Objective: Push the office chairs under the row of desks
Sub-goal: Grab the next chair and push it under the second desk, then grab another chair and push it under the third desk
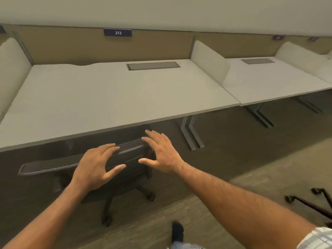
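A black mesh-backed office chair (53, 163) stands at the white desk (100, 97) marked 213, its seat under the desktop and its backrest top just in front of the desk edge. Its wheeled base (115, 200) shows below. My left hand (95, 166) hovers over the backrest top with fingers spread. My right hand (159, 151) is beside the backrest's right end, fingers apart, holding nothing. Whether either hand touches the chair I cannot tell.
A second white desk (265, 81) continues the row to the right, split off by a cream divider (208, 60). Grey desk legs (190, 133) stand on the carpet. Another chair's black wheeled base (310, 203) pokes in at the right edge. My dark shoe (177, 230) is below.
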Available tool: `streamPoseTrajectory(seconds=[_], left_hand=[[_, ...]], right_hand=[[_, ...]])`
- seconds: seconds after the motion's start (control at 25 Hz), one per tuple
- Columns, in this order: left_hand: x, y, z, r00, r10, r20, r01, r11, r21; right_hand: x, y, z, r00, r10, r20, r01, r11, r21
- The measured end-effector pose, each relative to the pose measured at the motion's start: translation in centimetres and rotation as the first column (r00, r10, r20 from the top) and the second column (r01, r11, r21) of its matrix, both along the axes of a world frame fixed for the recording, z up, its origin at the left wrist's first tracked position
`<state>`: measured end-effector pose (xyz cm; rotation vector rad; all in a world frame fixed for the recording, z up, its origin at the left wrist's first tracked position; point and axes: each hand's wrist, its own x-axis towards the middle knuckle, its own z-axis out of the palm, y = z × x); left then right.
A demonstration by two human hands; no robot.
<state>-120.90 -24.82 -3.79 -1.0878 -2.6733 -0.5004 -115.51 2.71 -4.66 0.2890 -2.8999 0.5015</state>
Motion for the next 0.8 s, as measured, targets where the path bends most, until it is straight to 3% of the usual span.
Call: streamPoseTrajectory(seconds=[0.16, 0.32, 0.52, 0.8], left_hand=[[3.9, 8.3, -1.7, 0.974, -0.223, -0.024, 0.219, 0.968, -0.122], [7.4, 14.4, -3.8, 0.954, -0.292, 0.071, 0.301, 0.927, -0.222], [12.7, 22.2, -6.4, 0.915, -0.358, 0.187, 0.398, 0.878, -0.267], [28.3, 36.9, -9.7, 0.824, -0.476, 0.306, 0.566, 0.714, -0.412]], right_hand=[[7.3, 5.6, -1.7, 0.983, -0.181, 0.032, 0.18, 0.983, 0.024], [16.3, 10.8, -3.8, 0.909, -0.392, 0.139, 0.386, 0.92, 0.07], [29.1, 16.5, -6.7, 0.738, -0.61, 0.288, 0.61, 0.786, 0.102], [51.2, 24.6, -10.1, 0.511, -0.753, 0.414, 0.801, 0.592, 0.087]])
